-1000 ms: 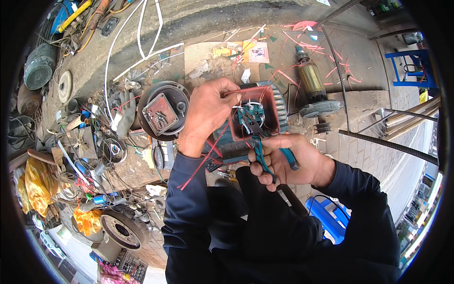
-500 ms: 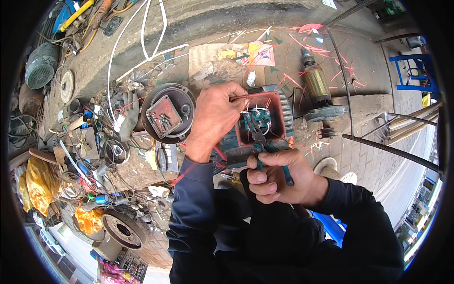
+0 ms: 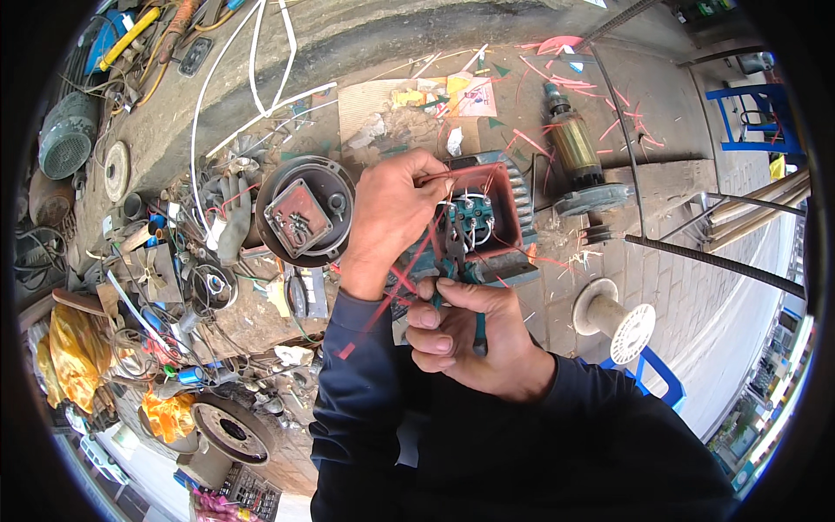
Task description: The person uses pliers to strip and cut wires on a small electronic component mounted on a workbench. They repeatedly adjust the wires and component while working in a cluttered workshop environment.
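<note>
An electric motor (image 3: 524, 196) with a red-rimmed terminal box (image 3: 504, 187) lies in front of me. Inside the box sits a green terminal block (image 3: 474, 217) with several studs and white-sleeved wires. My left hand (image 3: 396, 204) rests at the box's left side, thumb and fingers pinching a thin red wire (image 3: 435, 177). My right hand (image 3: 474, 339) is closed around the green handles of pliers (image 3: 455, 248), whose jaws reach into the box's left part. What the jaws touch is unclear. A red strip (image 3: 370, 326) hangs by my left sleeve.
Left of my hand stands a round metal housing (image 3: 267, 204) holding a square cover with small hardware. A wound rotor (image 3: 574, 148) lies at the right, with red sleeve scraps around it. A white spool (image 3: 600, 309) and a steel bar (image 3: 713, 264) are nearer right.
My right hand and the pliers have moved left, the jaws now nearer the box's left wall. The left hand keeps its pinch. The red strip by my sleeve has shifted.
</note>
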### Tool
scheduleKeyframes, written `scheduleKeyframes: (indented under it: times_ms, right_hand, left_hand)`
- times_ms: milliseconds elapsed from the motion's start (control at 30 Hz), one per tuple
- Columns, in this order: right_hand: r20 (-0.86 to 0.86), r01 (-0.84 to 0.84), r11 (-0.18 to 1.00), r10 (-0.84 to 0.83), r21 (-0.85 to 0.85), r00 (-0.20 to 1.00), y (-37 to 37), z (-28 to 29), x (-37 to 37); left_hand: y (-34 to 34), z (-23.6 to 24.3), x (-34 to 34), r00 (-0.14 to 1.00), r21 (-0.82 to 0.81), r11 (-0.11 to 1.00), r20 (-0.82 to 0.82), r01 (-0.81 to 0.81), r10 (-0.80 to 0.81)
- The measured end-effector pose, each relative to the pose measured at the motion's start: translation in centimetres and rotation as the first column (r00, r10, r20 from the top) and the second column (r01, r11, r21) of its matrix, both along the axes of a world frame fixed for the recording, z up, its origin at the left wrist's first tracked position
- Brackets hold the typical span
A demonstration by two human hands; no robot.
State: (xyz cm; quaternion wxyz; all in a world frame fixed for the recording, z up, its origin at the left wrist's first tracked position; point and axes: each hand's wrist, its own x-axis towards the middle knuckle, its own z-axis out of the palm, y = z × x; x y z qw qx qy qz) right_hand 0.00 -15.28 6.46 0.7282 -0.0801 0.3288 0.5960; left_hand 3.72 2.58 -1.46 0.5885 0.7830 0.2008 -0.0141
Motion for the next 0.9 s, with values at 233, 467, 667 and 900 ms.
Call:
scheduleKeyframes:
  times_ms: [233,467,667,900]
  right_hand:
    - [0.053,-0.270,0.961,0.273,-0.066,0.961,-3.1,0.3,3.4]
    - [0.101,-0.577,0.805,0.591,-0.140,0.800,-5.8,-0.5,8.8]
    - [0.148,-0.717,0.670,0.742,-0.194,0.653,-6.1,-0.3,12.2]
    - [0.088,-0.757,0.614,0.786,-0.223,0.612,-5.8,0.1,13.9]
  left_hand:
    - [0.3,-0.6,0.0,1.000,-0.040,0.999,-0.010,0.005,-0.006]
    - [0.4,-0.2,0.0,1.000,-0.064,0.998,-0.024,0.014,-0.015]
    - [0.5,0.1,0.0,0.999,-0.003,1.000,-0.023,0.029,-0.029]
    - [0.5,0.5,0.0,0.999,-0.025,1.000,-0.046,0.019,-0.020]
